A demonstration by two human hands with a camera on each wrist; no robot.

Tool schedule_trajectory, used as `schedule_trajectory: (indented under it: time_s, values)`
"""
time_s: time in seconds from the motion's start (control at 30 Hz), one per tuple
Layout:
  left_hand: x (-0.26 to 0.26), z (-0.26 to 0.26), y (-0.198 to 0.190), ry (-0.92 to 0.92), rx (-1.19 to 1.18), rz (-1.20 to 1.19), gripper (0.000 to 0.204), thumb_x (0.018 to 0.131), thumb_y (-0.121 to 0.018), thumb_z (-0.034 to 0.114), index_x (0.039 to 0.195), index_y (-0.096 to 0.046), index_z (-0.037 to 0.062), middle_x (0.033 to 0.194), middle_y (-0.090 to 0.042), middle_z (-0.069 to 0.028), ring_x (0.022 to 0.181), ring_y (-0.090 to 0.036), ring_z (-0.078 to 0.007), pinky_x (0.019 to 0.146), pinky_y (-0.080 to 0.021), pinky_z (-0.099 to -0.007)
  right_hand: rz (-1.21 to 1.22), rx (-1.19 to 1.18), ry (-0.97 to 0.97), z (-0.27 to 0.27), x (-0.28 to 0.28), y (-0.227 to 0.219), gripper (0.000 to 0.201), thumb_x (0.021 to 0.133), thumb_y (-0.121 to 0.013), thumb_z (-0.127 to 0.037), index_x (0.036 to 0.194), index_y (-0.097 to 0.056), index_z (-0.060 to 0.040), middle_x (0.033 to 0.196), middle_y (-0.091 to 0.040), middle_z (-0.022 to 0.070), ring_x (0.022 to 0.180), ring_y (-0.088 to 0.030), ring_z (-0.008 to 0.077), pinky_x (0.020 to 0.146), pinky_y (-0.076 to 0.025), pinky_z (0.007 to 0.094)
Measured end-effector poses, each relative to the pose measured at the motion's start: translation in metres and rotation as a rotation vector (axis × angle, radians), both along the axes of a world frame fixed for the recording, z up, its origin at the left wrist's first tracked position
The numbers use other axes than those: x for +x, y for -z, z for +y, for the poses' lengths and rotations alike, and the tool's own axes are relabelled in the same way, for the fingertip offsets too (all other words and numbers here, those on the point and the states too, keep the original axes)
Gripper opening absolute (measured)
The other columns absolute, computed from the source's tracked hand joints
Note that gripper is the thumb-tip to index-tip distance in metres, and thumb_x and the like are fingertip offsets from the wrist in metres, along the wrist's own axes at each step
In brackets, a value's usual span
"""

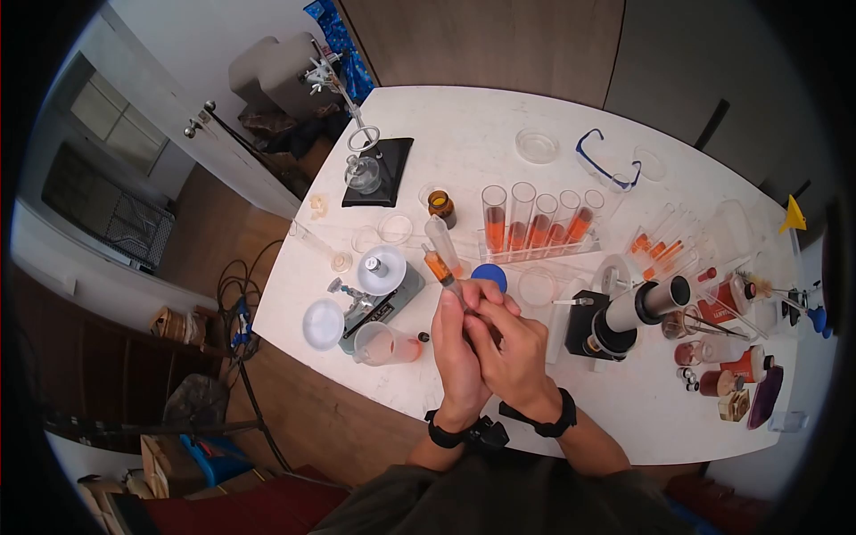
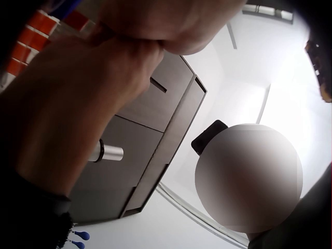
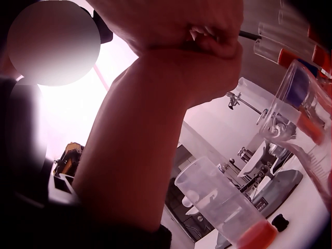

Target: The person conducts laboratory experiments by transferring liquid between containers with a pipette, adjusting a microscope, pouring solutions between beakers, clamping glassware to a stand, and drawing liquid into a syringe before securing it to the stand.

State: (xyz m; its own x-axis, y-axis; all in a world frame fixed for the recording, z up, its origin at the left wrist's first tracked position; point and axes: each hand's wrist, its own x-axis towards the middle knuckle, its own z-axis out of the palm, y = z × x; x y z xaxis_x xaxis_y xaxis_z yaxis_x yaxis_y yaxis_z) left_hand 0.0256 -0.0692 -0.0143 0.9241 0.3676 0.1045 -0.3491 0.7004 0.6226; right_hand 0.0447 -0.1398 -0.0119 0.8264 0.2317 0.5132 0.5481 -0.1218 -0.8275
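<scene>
Both hands meet over the front of the table in the head view. My left hand [image 1: 459, 361] has its thumb along the lower end of a slim clear tube of orange liquid [image 1: 437, 265], which tilts up and away to the left. The right hand [image 1: 513, 348] wraps over it from the other side, fingers bent; the tube's lower end is hidden between the palms. Just behind the tube stands a wider clear cylinder [image 1: 439, 235]. In the wrist views the left hand [image 2: 104, 67] and right hand [image 3: 207, 78] press together, and the tube is not visible.
Left of the hands are a two-pan balance [image 1: 383, 303] and a plastic beaker [image 1: 382, 346] with some orange liquid. Beyond are a blue lid [image 1: 489, 277], an amber bottle [image 1: 441, 207] and a test-tube rack [image 1: 544, 253]. A microscope [image 1: 615, 325] stands close on the right, with jars past it.
</scene>
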Motion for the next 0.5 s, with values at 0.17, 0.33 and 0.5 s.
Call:
schedule_trajectory:
  time_s: [0.17, 0.33, 0.5]
  values:
    - [0.000, -0.001, -0.002, -0.011, 0.000, 0.016, 0.037, 0.113, -0.028, 0.036, 0.097, -0.043, 0.0059, 0.101, -0.054, -0.0115, 0.094, -0.058, -0.0241, 0.086, -0.050, -0.0337, 0.003, 0.006, -0.025, -0.001, 0.001, 0.001, 0.019, 0.090, -0.068, -0.003, 0.108, -0.070, 0.0013, 0.080, -0.072, 0.0179, 0.067, -0.072, 0.0321, 0.059, -0.055, 0.0365]
    - [0.001, -0.005, -0.009, -0.031, -0.023, 0.090, 0.035, 0.111, -0.038, 0.039, 0.092, -0.042, 0.0094, 0.094, -0.051, -0.0099, 0.091, -0.055, -0.0253, 0.086, -0.046, -0.0357, 0.004, 0.019, -0.025, -0.001, 0.002, 0.001, 0.018, 0.088, -0.070, -0.002, 0.105, -0.070, 0.0026, 0.079, -0.072, 0.0167, 0.066, -0.072, 0.0295, 0.059, -0.054, 0.0346]
    - [0.001, -0.004, -0.011, -0.035, -0.034, 0.102, 0.036, 0.110, -0.039, 0.041, 0.091, -0.041, 0.0104, 0.093, -0.050, -0.0085, 0.089, -0.053, -0.0240, 0.085, -0.045, -0.0351, -0.037, -0.003, -0.037, -0.002, 0.002, 0.000, 0.019, 0.089, -0.069, -0.003, 0.107, -0.070, 0.0030, 0.081, -0.073, 0.0173, 0.067, -0.072, 0.0314, 0.059, -0.055, 0.0358]
